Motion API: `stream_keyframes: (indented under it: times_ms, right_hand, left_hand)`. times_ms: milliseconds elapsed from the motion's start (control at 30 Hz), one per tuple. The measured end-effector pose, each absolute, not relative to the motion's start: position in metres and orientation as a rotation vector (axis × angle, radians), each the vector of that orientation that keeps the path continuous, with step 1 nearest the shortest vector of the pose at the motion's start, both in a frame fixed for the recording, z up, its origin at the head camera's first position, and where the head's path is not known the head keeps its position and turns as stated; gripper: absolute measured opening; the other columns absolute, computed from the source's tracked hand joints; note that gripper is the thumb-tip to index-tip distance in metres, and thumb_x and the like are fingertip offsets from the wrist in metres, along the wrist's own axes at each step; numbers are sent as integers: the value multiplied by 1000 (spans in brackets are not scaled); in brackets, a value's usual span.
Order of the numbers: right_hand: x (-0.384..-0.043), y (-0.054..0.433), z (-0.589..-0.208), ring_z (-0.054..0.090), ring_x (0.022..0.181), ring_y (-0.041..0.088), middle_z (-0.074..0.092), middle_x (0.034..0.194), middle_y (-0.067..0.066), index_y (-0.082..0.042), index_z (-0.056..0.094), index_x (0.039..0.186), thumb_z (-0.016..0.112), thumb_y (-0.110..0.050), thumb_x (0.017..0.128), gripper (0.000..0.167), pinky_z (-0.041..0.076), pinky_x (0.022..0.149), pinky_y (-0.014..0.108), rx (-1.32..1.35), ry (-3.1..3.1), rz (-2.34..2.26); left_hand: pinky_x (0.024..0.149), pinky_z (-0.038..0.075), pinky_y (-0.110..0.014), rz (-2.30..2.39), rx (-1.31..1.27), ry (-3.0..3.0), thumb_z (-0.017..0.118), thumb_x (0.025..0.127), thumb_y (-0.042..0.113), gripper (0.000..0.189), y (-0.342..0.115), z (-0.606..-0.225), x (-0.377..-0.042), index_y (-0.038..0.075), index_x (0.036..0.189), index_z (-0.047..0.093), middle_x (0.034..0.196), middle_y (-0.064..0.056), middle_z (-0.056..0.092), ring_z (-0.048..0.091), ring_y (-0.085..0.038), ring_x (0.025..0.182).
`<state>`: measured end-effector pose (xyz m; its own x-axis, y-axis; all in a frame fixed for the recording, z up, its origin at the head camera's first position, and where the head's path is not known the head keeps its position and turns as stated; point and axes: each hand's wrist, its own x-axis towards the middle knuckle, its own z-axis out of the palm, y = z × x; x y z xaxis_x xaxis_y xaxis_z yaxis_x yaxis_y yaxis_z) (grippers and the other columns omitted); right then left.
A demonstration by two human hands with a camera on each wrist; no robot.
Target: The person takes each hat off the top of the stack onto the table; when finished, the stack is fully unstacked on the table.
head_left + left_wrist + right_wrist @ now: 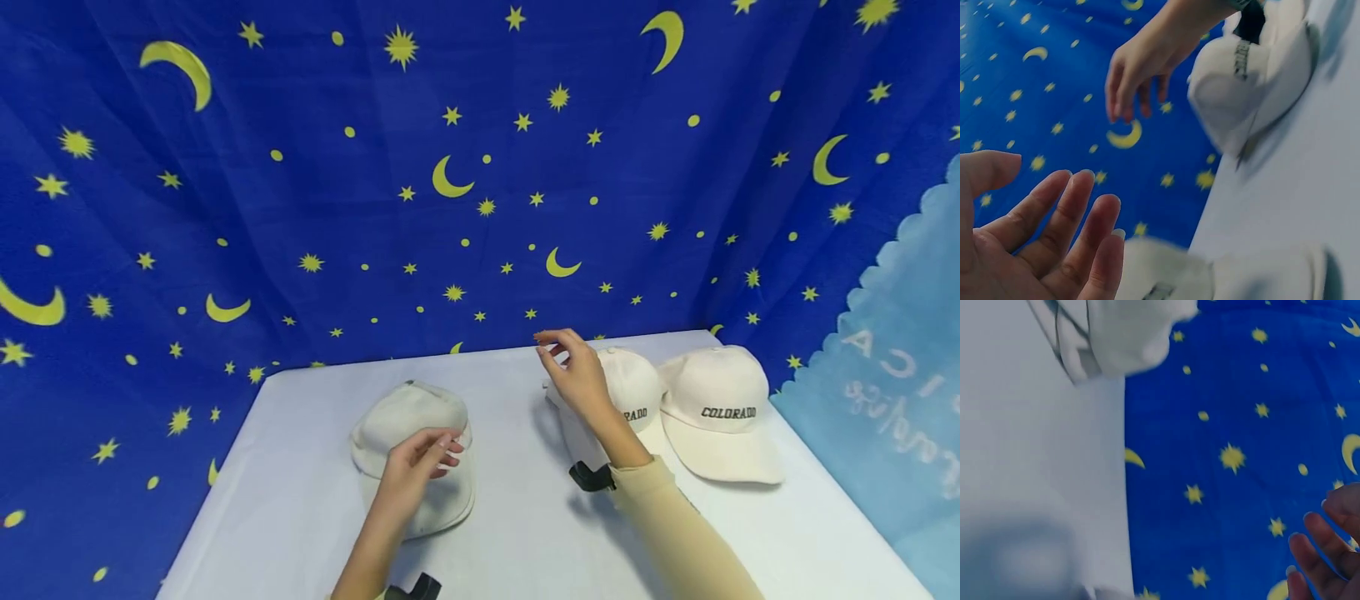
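My left hand (420,467) is raised over a pale cap (408,417) on the left side of the table, fingers loosely bent and holding nothing. In the left wrist view its fingers (1066,231) spread apart, with part of the cap (1166,272) below. My right hand (577,375) hovers in front of a cream cap (628,379) lettered "COLORADO", hiding part of the letters. Its fingers are relaxed around empty air. Further right sits another cream cap (720,392) with the same dark lettering, brim toward me.
The caps stand on a white-covered table (510,492). Behind it hangs a blue curtain (360,208) with yellow moons and stars. A light blue cloth (892,367) with white lettering borders the right side.
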<state>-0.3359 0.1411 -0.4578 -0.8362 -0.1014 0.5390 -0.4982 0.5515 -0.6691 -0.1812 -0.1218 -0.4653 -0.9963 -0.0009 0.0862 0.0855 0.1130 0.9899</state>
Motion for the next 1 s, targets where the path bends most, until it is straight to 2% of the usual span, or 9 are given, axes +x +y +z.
stream_keyframes:
  times_ms: [167, 400, 500, 733, 867, 1000]
  right_hand:
    - [-336, 116, -467, 66, 91, 15, 70, 109, 0, -14, 70, 122, 68, -22, 100, 23, 56, 70, 33, 544, -2390, 1280]
    - [-335, 85, -487, 67, 89, 15, 71, 103, 0, -16, 71, 122, 70, -21, 98, 24, 55, 67, 30, 607, -2419, 1352]
    - [-335, 75, -495, 68, 89, 16, 72, 104, 0, -17, 70, 123, 70, -23, 99, 25, 56, 69, 32, 632, -2452, 1349]
    - [-335, 57, -512, 69, 98, 23, 69, 116, 5, -13, 68, 130, 69, -26, 99, 34, 58, 85, 49, 698, -2588, 1345]
    - [-336, 51, -517, 69, 99, 23, 67, 123, 5, -12, 65, 134, 67, -29, 100, 38, 57, 86, 46, 738, -2637, 1353]
    - [-336, 45, -523, 68, 97, 21, 67, 124, 4, -12, 64, 135, 66, -33, 100, 41, 57, 84, 42, 782, -2689, 1391]
  left_hand:
    - [79, 60, -34, -1974, 48, -2248, 60, 104, 20, 26, -152, -465, -168, 0, 117, 70, 102, -19, 72, 71, -22, 86]
    - [75, 58, -30, -1947, 294, -2250, 62, 104, 20, 30, -186, -476, -156, -2, 123, 66, 104, -11, 73, 70, -16, 85]
    - [74, 58, -29, -1930, 371, -2246, 63, 103, 18, 30, -198, -483, -152, -2, 125, 65, 104, -11, 73, 70, -15, 84]
    - [73, 58, -29, -1810, 559, -2328, 65, 102, 25, 36, -222, -497, -144, 0, 129, 64, 115, -14, 70, 71, -19, 88]
    - [74, 61, -32, -1822, 652, -2381, 63, 103, 28, 42, -231, -506, -143, -2, 132, 60, 120, -17, 65, 71, -20, 91]
    - [71, 62, -30, -1903, 681, -2359, 61, 104, 23, 44, -235, -518, -141, -6, 136, 54, 117, -18, 63, 72, -20, 86]
